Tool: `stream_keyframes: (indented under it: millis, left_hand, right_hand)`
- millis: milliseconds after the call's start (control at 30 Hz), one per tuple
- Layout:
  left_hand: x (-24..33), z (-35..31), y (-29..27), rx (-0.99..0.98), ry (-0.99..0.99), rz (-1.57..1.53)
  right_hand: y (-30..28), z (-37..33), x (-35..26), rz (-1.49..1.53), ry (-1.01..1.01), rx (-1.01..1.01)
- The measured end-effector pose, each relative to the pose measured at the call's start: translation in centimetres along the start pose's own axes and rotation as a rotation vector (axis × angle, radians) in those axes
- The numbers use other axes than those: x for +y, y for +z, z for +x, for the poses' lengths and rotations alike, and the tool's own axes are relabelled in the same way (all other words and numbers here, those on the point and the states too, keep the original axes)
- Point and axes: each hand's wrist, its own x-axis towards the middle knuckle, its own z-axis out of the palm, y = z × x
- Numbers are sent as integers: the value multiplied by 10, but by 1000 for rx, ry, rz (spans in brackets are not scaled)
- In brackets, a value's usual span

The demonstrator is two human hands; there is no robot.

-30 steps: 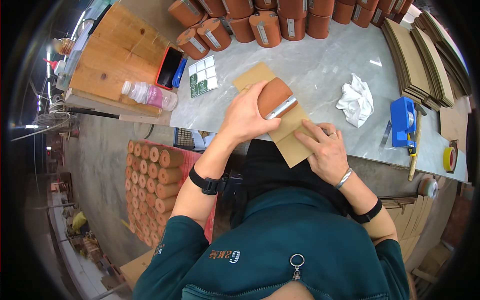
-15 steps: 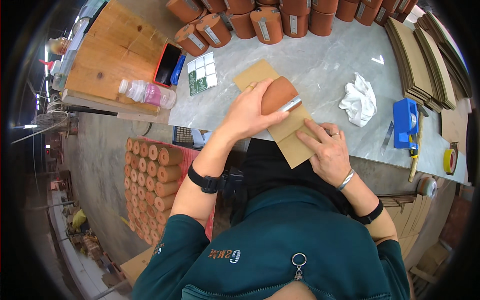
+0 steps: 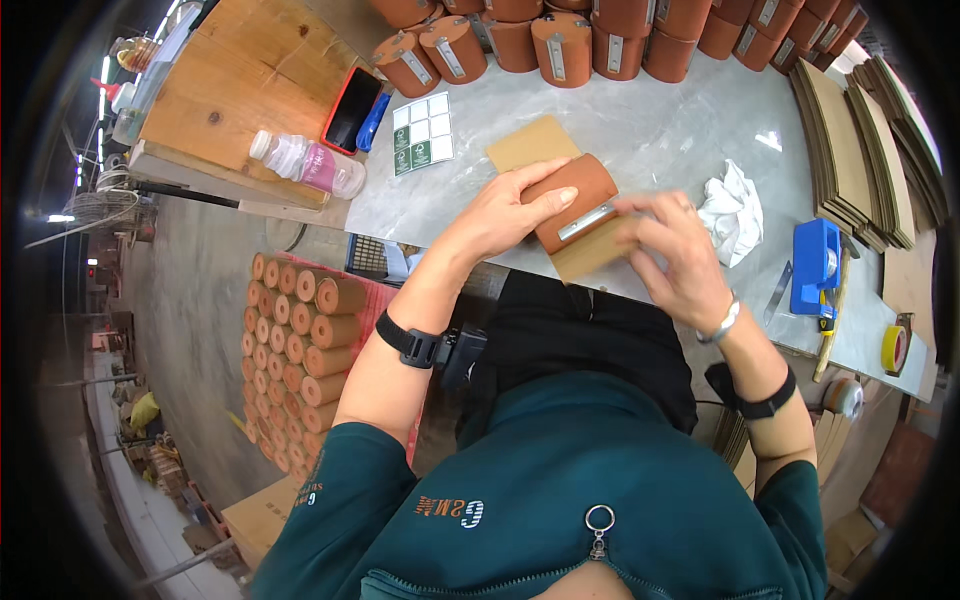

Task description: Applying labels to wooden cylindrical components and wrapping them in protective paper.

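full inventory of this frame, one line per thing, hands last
cylinder: 1, brown with a silver strip, on its side on the cardboard sheet, under both hands
cardboard sheet: 1, tan, on the table under the cylinder
table: 1, grey
upright cylinders: a row, brown, far table edge
sticker sheet: 1, green and white, left of the sheet
phone: 1, black with red edge, on a wooden board
bottle: 1, clear and pink, on its side
rag: 1, white
tape dispenser: 1, blue
cardboard stacks: several, tan, right
rolls: many, brown, stacked below the table
left hand: on the cylinder
right hand: at the cylinder's right end
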Motion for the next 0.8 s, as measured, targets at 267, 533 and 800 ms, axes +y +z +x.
stream_keyframes:
  millis: [267,533,800]
  left_hand:
    - [2,2,-3,-45,-4,7]
    - [-27,-13,-4,-23,-103,-830]
    - [-30,-21,37,356,71,-426]
  right_hand:
    - [18,50,27,198,26,-47]
    - [26,61,33,293,172,-30]
    - [31,66,30,321,209,-42]
